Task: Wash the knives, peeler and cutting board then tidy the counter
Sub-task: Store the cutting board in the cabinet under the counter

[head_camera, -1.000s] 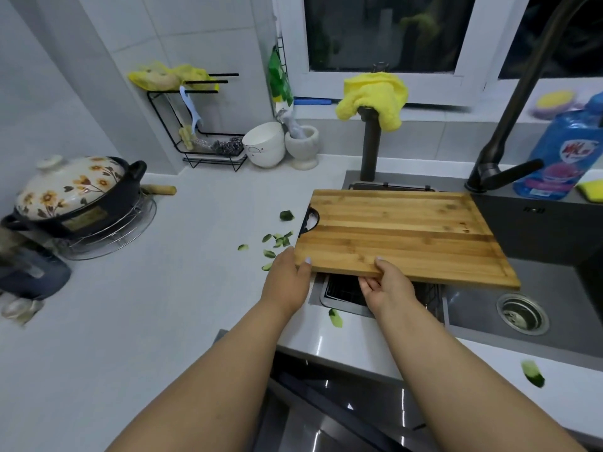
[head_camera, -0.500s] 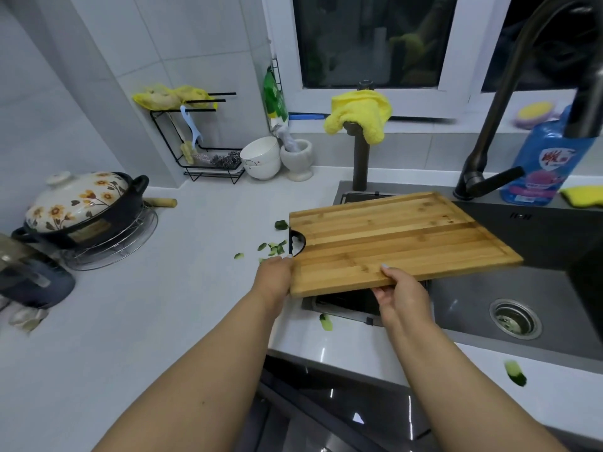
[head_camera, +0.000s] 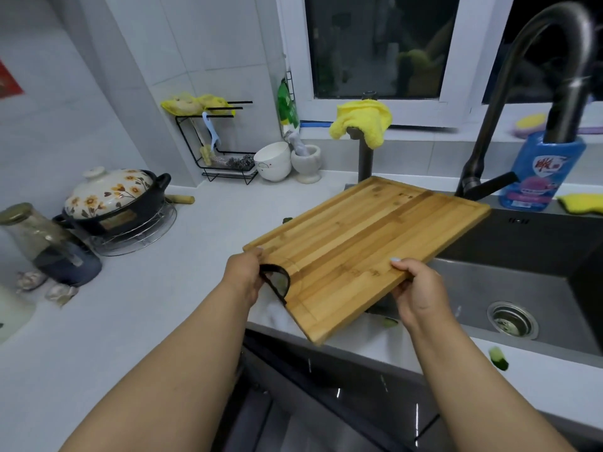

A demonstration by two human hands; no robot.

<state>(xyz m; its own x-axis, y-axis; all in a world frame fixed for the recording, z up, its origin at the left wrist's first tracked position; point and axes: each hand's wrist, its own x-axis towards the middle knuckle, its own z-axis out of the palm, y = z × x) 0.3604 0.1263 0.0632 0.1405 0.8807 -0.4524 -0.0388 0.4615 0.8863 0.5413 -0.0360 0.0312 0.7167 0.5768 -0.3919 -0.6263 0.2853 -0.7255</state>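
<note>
At the far left, a glass jar [head_camera: 24, 230] with a lid is seen at the counter's edge, and just right of it a floral-lidded black pot [head_camera: 112, 199] is set on a wire trivet [head_camera: 137, 236]. Farther back against the tiled wall, a black wire rack [head_camera: 222, 148] is hung with yellow cloths, and a white bowl [head_camera: 272, 159] and a stone mortar [head_camera: 305, 163] are placed to its right.

The white counter [head_camera: 130, 305] is crossed in the near field by both forearms. The left hand [head_camera: 243, 277] is curled round the near-left edge of the wooden cutting board [head_camera: 365, 249], beside the board's black-rimmed handle hole. The board is held raised and tilted, turned diagonally, over the junction of counter and sink [head_camera: 538, 288]. The right hand [head_camera: 419, 290] is closed on the board's near-right edge, the thumb laid on top and the fingers hidden beneath.

A yellow towel [head_camera: 360, 122] is draped over a dark post behind the board. To the right, a dark curved faucet [head_camera: 509, 93] is arched above the sink, with a blue detergent bottle [head_camera: 538, 174] partly hidden behind its spout and a yellow sponge [head_camera: 582, 202] at the far right. A green vegetable scrap [head_camera: 498, 358] is seen on the near sink ledge.
</note>
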